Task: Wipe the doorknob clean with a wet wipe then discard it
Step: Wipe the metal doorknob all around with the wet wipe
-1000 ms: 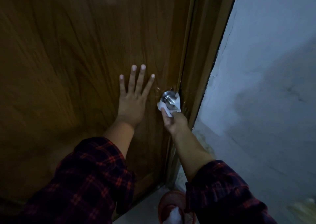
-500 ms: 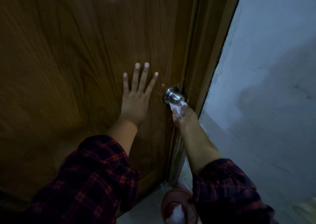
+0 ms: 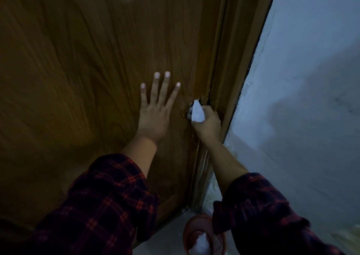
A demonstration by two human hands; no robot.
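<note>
A metal doorknob (image 3: 189,112) sits at the right edge of a brown wooden door (image 3: 97,69); only a sliver of it shows. My right hand (image 3: 209,125) is closed around the knob, pressing a white wet wipe (image 3: 197,112) over it. My left hand (image 3: 155,110) lies flat on the door just left of the knob, fingers spread, holding nothing.
The wooden door frame (image 3: 233,69) runs along the right of the door, with a pale plastered wall (image 3: 302,98) beyond it. On the floor below my right arm stands a red bin (image 3: 194,233) with white paper inside.
My right hand has moved up from under the knob and now covers it with the wipe; the bare metal seen earlier is mostly hidden. My left hand stays flat on the door.
</note>
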